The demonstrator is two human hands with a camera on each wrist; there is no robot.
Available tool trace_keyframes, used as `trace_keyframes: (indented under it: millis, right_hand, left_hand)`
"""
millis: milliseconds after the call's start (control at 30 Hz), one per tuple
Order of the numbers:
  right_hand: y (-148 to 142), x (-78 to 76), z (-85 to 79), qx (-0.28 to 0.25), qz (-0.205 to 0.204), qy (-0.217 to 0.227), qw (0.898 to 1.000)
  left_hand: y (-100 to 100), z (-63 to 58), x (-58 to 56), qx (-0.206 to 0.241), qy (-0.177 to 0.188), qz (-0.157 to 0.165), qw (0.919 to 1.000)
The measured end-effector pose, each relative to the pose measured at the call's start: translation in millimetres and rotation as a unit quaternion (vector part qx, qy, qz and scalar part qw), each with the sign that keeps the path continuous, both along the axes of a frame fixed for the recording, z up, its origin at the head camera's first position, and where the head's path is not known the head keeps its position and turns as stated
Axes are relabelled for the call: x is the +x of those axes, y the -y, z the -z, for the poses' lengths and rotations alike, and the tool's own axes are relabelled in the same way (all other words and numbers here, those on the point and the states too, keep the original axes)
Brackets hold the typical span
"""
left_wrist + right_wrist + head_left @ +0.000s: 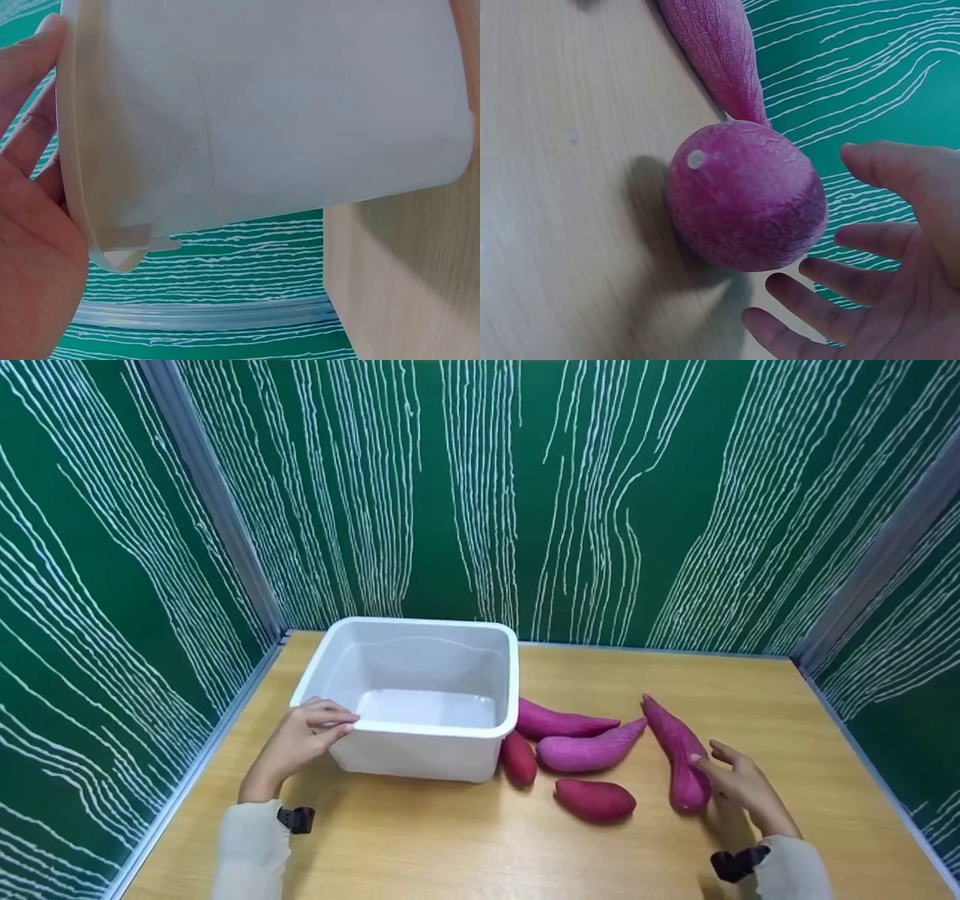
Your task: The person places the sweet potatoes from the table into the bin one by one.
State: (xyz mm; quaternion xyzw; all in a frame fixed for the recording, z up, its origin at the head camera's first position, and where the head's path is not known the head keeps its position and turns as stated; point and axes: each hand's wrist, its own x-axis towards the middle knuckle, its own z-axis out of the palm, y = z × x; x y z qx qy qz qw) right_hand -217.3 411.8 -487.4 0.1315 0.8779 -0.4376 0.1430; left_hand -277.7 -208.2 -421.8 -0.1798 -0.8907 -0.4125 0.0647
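A white plastic bin (420, 751) stands on the table at left of centre, and my left hand (306, 739) pinches its near-left rim between thumb and fingers. The left wrist view shows the bin's side wall (300, 97) close up beside the palm. Off to the right, a long purple sweet potato (679, 750) lies lengthwise, its thick end toward me. My right hand (742, 784) is beside that thick end, fingers spread and uncurled. In the right wrist view, the rounded end of the sweet potato (746, 195) faces the palm, with a gap between them.
Two more purple sweet potatoes, one behind and one in front (589, 748), lie right of the bin. Two shorter red ones lie nearer: one by the bin's corner (519, 761), one apart (596, 801). Green panels with white wavy lines (480, 495) enclose the wooden table (420, 847).
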Motion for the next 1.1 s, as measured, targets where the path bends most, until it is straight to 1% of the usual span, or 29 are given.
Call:
trace_keyframes:
  millis: [167,233,300,400,533,700,767,933,1100]
  right_hand:
    - [-3,-0.6,4.4,-0.012,0.002,-0.001,1.000]
    - [-2,-0.3,6.8,-0.014,0.002,-0.009,1.000]
    - [-1,-0.3,9.0,-0.020,0.008,-0.012,1.000]
    - [1,-1.3,11.3,-0.037,0.023,-0.004,0.999]
    - [4,-3.4,12.6,-0.067,0.051,0.017,0.996]
    - [7,-3.3,15.3,-0.069,0.070,0.011,0.995]
    - [8,-2.4,16.3,-0.062,0.076,0.007,0.995]
    - [8,-0.2,18.6,-0.066,0.089,0.013,0.994]
    - [9,0.2,20.1,-0.071,0.099,0.020,0.992]
  left_hand:
    - [-7,-3.1,-4.3,-0.012,-0.011,0.008,0.9998]
    - [-8,-4.8,-5.2,-0.016,-0.021,0.012,0.9996]
    - [-7,-6.6,-5.5,-0.019,-0.028,0.008,0.9994]
    - [-5,-9.1,-5.3,-0.019,-0.034,0.007,0.9992]
    - [-1,-9.5,-3.8,-0.017,-0.019,0.003,0.9997]
    - [3,-5.7,-1.7,-0.014,0.003,0.000,0.9999]
    - [4,-4.3,-1.6,-0.008,0.010,0.000,0.9999]
    - [4,-3.0,-1.2,0.004,0.017,0.003,0.9998]
    - [4,-1.8,-2.0,0.009,0.017,0.001,0.9998]
